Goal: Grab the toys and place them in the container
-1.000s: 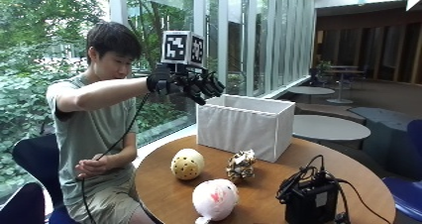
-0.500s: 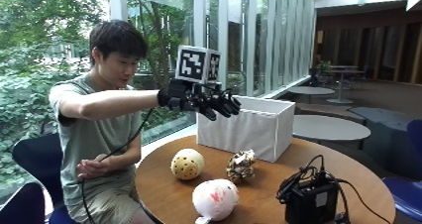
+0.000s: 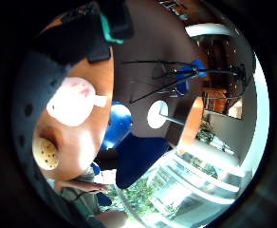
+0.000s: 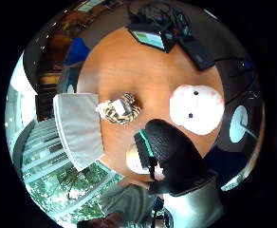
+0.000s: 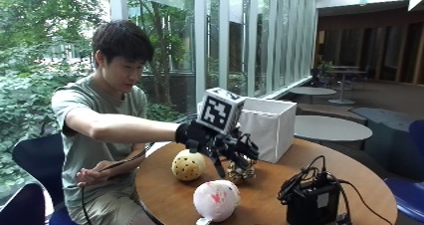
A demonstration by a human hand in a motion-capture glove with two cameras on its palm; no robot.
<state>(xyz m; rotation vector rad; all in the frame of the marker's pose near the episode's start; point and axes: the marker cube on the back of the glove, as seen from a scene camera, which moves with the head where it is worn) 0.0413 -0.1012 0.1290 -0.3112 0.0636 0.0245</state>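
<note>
Toys on table; striped toy (image 5: pixel 240 171) just under gloved right hand (image 5: pixel 222 144)

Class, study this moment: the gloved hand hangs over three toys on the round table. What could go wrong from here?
1. The yellow spotted ball is round and could roll off the table if nudged.
2. The striped toy sits close beside the white container; reaching for it, the gloved right hand may bump the container.
3. The black device and its cables could snag.
</note>
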